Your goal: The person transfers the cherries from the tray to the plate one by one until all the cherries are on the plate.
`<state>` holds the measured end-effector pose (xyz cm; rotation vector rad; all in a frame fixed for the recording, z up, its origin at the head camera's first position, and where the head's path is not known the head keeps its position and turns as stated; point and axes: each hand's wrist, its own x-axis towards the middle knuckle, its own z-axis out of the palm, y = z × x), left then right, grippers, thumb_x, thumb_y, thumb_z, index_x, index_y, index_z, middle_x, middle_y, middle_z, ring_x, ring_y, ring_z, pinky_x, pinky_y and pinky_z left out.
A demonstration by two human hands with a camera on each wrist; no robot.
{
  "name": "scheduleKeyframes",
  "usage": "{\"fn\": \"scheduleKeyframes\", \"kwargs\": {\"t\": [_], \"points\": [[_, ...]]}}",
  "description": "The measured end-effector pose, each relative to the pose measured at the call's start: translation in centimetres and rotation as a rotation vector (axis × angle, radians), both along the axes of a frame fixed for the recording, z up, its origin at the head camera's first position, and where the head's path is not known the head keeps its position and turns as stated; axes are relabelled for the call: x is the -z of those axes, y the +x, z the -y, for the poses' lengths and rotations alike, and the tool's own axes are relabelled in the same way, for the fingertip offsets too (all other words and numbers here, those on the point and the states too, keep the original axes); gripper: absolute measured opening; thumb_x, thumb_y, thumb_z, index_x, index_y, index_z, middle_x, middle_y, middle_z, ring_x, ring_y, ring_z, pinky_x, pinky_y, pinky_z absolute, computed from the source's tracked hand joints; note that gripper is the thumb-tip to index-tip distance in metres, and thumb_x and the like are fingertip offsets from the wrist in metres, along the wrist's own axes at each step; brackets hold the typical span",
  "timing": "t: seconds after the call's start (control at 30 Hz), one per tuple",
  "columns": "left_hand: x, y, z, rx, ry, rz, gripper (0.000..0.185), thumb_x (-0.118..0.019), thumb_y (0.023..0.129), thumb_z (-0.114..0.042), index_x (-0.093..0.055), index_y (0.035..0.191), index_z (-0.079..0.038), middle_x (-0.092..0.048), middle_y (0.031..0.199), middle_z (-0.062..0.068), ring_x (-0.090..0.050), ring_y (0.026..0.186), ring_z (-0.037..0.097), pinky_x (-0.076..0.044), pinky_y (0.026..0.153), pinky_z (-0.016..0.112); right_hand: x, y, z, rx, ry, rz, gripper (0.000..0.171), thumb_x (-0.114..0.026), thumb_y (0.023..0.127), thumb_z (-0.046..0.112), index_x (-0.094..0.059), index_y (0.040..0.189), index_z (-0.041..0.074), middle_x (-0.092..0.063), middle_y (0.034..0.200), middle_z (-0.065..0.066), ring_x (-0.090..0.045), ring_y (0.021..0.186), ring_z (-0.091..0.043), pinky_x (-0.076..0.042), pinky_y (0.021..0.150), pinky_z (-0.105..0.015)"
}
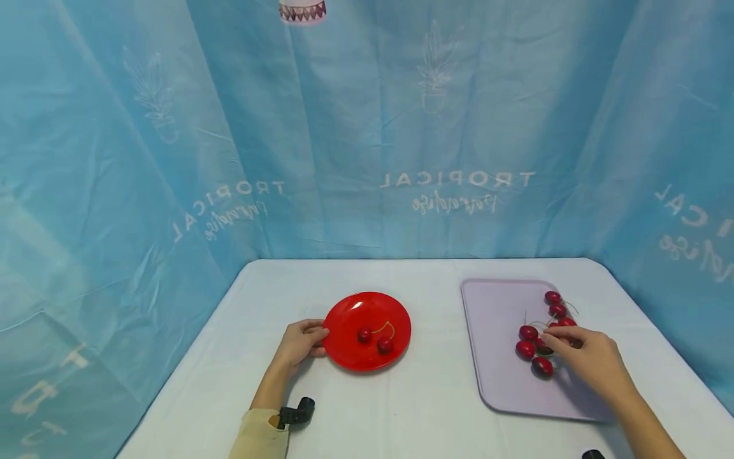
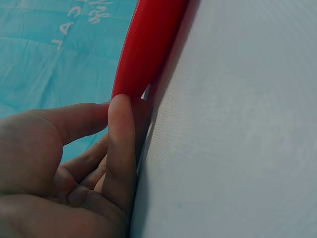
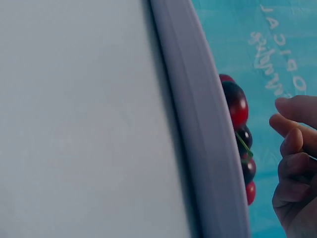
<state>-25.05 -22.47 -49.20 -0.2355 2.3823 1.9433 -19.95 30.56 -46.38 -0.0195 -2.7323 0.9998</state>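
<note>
My left hand [image 1: 301, 341] pinches the left rim of a round red plate [image 1: 346, 315] between thumb and fingers; the left wrist view shows the plate's edge [image 2: 148, 44] close up. Two red cherries lie on the plate, a left cherry [image 1: 364, 335] and a right cherry [image 1: 385, 345], near thin curved stems. Over the right part of a lilac tray [image 1: 493, 357], my right hand [image 1: 593, 357] hovers above several dark red cherries [image 1: 525, 350]. Its thumb and forefinger [image 3: 292, 106] are close together, with no cherry seen between them. The hand hides part of the pile.
Both plate and tray stand on a white table [image 1: 436, 395], with table surface between them. Blue printed curtains [image 1: 355, 127] hang behind and along both sides. A black wrist device [image 1: 297, 413] sits on the left forearm.
</note>
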Motion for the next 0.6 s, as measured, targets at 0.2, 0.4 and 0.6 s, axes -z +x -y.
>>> {"fn": "scheduleKeyframes", "kwargs": {"t": [0.2,0.4,0.6], "points": [[0.1,-0.3,-0.3,0.011,-0.013,-0.007,0.039,-0.068,0.091,-0.017,-0.058,0.125,0.000,-0.066,0.101,0.012,-0.066,0.065,0.021,-0.057,0.066,0.031,-0.1,0.5,-1.7,0.037,0.033,0.069,0.056,-0.064,0.089,0.050,-0.069,0.110,-0.002,-0.064,0.104,-0.027,-0.057,0.096,-0.042,-0.050,0.069,-0.049],[0.4,-0.5,0.0,0.003,-0.021,-0.006,0.039,-0.068,0.090,-0.017,-0.058,0.125,-0.001,-0.066,0.101,0.012,-0.066,0.065,0.022,-0.057,0.066,0.031,0.6,0.6,-2.6,0.032,0.034,0.114,0.060,-0.063,0.088,0.052,-0.069,0.110,-0.004,-0.061,0.108,-0.031,-0.055,0.099,-0.046,-0.050,0.071,-0.054],[0.3,-0.3,0.0,-0.005,0.004,-0.007,0.038,-0.068,0.091,-0.015,-0.059,0.124,0.000,-0.066,0.101,0.013,-0.067,0.066,0.022,-0.057,0.066,0.032,0.9,0.3,-2.9,0.023,0.027,0.168,0.066,-0.062,0.086,0.057,-0.068,0.111,-0.004,-0.060,0.111,-0.033,-0.057,0.095,-0.042,-0.053,0.065,-0.046]]}}
